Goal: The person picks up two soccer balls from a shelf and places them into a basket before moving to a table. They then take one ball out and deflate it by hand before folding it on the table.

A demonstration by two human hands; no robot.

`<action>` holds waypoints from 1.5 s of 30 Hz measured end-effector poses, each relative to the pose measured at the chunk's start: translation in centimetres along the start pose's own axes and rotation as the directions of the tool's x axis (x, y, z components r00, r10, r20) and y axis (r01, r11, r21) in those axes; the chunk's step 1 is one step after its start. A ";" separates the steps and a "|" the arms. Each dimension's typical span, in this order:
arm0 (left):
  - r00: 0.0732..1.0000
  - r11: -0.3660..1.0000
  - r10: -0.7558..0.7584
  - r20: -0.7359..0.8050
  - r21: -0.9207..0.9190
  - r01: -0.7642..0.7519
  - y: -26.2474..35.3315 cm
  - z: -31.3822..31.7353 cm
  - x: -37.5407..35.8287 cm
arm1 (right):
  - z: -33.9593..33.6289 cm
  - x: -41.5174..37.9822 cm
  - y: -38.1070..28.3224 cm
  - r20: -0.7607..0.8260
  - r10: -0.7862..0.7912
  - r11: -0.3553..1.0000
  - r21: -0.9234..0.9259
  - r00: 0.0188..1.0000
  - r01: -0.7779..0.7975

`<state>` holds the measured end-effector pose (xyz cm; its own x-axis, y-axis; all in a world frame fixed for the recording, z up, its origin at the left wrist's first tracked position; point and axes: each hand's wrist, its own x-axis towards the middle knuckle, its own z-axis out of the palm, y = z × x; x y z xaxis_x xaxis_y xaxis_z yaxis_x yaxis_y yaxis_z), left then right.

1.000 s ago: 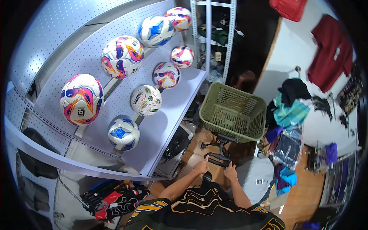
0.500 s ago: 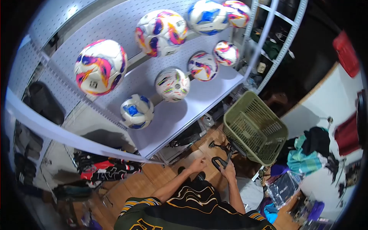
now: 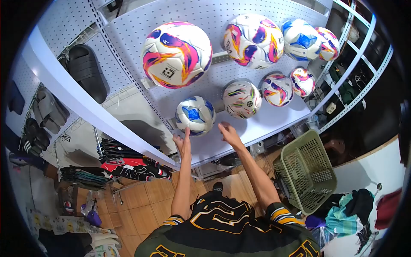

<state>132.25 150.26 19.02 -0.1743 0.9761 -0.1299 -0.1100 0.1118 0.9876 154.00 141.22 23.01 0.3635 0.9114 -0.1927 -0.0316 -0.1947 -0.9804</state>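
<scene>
A white ball with blue star patches (image 3: 195, 115) rests at the left of the lower shelf. My left hand (image 3: 184, 145) is raised just in front of it. Its index finger points up and overlaps the ball's lower edge, with the thumb apart. To the ball's right, my right hand (image 3: 229, 134) reaches over the shelf with its fingers loosely bent and nothing between them. Nearest above my right hand is a white ball with thin coloured streaks (image 3: 242, 99). Two smaller pink-and-orange patterned balls, one of them here (image 3: 277, 88), sit further right.
Larger balls (image 3: 177, 55) line the upper row of the pegboard rack. A green plastic basket (image 3: 306, 171) stands to the right. A curved white frame bar (image 3: 98, 107) crosses on the left, near black slides (image 3: 87, 73) and hanging clothes (image 3: 132, 167). Clothes (image 3: 343, 216) lie at lower right.
My right hand has let go of a black handle-like loop beside the basket. Both hands have gone up and forward to the blue-and-white ball. The view has shifted closer to the shelves.
</scene>
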 end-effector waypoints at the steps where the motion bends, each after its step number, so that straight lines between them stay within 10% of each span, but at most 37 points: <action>1: 0.999 1.000 0.023 0.026 -0.001 -0.023 1.3 0.3 0.8 | 1.1 1.6 -1.2 -0.025 0.006 1.000 0.012 1.000 -0.006; 12: 0.966 0.991 0.137 0.220 -0.018 -0.136 2.9 2.2 4.7 | 5.3 9.8 -2.0 -0.054 0.056 0.980 0.196 0.997 -0.044; 26: 0.865 0.987 0.157 0.476 -0.045 -0.154 7.6 4.0 -7.4 | -2.3 -3.0 -4.6 -0.339 -0.149 0.950 0.213 0.929 0.230; 37: 0.284 0.978 -0.021 0.958 0.078 -0.192 -0.8 21.9 -24.6 | -22.9 -21.5 4.7 -0.847 0.174 0.912 0.331 0.503 0.242; 45: -0.172 0.935 -0.304 0.937 0.259 -0.241 -8.3 35.5 -43.6 | -37.6 -34.8 13.6 -0.890 0.434 0.857 0.455 0.140 0.240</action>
<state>175.50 113.37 19.58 0.9804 -0.0271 -0.1951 0.1923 -0.0826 0.9779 175.89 93.24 17.92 0.8660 -0.2795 -0.4147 -0.3639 0.2166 -0.9059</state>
